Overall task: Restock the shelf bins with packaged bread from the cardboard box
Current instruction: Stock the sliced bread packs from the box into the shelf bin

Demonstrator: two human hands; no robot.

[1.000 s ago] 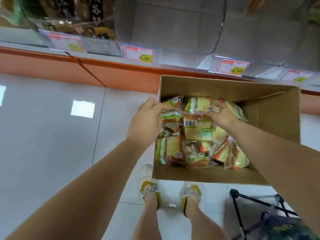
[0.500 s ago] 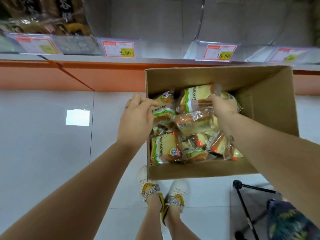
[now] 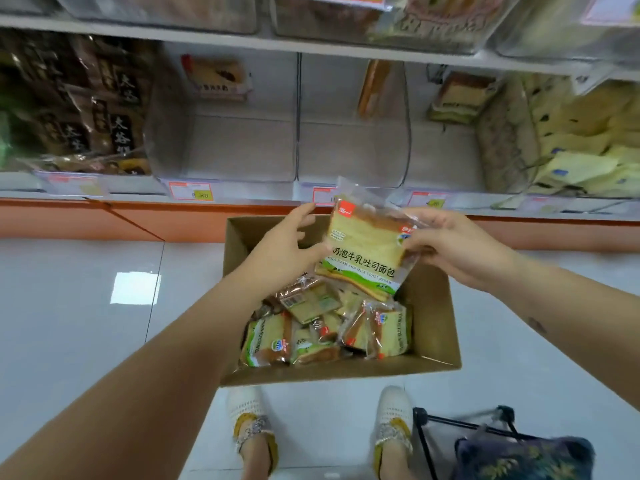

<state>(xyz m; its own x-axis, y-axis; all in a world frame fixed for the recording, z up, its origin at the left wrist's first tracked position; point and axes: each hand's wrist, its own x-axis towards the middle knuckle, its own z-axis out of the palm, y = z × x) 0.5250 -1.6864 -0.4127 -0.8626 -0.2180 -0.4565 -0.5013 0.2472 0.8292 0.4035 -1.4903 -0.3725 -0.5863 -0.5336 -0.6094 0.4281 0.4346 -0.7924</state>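
While the right hand [image 3: 446, 247] is pinching its three-o'clock edge between thumb and curled fingers, a pack [image 3: 363, 251] of sliced bread is hanging tilted above the far end of the box [image 3: 434, 317], its printed face turning toward the camera. At the pack's nine o'clock the left hand [image 3: 285, 249] is spreading open with straight fingers, its thumb lying right at the wrapper's edge; whether it is touching, I cannot tell. At six o'clock from the pack, more packs [image 3: 322, 330] are lying jumbled in the box. The box is sitting on a pale tiled floor [image 3: 79, 306], near an orange shelf base [image 3: 173, 223]. At twelve o'clock two clear bins [image 3: 242, 150] are standing side by side, with price tags [image 3: 190, 195] showing along their front. White shoes [image 3: 251, 427] are showing at six o'clock and a dark patterned bag [image 3: 519, 459] at five.
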